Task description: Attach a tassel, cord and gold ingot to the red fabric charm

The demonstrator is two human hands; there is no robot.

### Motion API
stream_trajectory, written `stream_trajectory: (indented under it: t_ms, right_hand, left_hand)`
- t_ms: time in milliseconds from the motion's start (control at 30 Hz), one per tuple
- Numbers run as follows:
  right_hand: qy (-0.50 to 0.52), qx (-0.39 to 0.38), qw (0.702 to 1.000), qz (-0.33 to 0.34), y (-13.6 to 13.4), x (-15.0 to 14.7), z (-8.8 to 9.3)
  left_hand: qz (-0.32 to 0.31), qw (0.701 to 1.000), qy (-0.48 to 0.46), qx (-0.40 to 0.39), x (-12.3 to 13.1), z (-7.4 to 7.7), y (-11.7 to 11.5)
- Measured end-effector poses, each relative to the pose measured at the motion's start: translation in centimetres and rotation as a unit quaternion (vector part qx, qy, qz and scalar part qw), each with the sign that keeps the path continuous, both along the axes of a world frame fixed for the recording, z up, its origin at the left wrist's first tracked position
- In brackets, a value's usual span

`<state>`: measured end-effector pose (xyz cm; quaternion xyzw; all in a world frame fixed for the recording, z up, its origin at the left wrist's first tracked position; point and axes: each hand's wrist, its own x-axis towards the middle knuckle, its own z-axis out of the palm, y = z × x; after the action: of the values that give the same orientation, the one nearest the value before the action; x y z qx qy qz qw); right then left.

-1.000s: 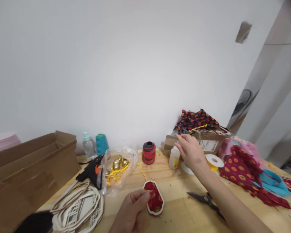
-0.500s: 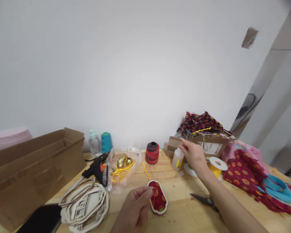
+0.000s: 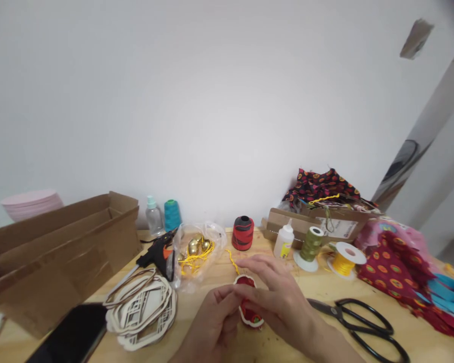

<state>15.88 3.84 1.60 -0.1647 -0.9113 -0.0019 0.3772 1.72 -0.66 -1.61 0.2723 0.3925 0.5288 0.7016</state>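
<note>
- The left hand (image 3: pixel 212 327) and right hand (image 3: pixel 282 302) met over the ornament (image 3: pixel 250 313) and filled the near middle of the table (image 3: pixel 318 285).
- Behind them, a strip of bare wood ran up to a row of standing things: red spool (image 3: pixel 242 233), bottle (image 3: pixel 284 242), green spool (image 3: pixel 309 246), yellow spool (image 3: pixel 343 259).
- To the right, the scissors (image 3: pixel 363 322) lay near the right wrist, with cloth (image 3: pixel 393 267) piled beyond.
- To the left was a narrow bare gap, then the cutouts (image 3: pixel 144 312), phone (image 3: pixel 71 338), glue gun (image 3: pixel 157 254), bag (image 3: pixel 196 252) and box (image 3: pixel 60 242).
</note>
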Motion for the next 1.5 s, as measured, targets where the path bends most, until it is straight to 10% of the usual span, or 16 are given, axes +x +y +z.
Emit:
stream_trajectory:
  t_ms: [700,967,1167,1500]
  right_hand:
    - [0.098,-0.002,0.993,0.062,-0.5,-0.7,0.2]
    - [0.184,-0.208,0.947,0.16,-1.3,0.7,2.6]
    - [0.135,-0.064,0.989,0.019,0.1,1.0,0.5]
    - [0.14,0.006,0.99,0.003,-0.2,0.0,-0.5]
  left_hand:
    - [-0.038,0.999,0.004,0.012,0.2,0.2,-0.1]
    - [0.008,1.0,-0.006,0.005,-0.3,0.5,-0.2]
    - [0.017,0.999,-0.041,-0.003,-0.3,0.7,-0.1]
    - [0.002,0.998,-0.06,0.016,-0.1,0.1,-0.3]
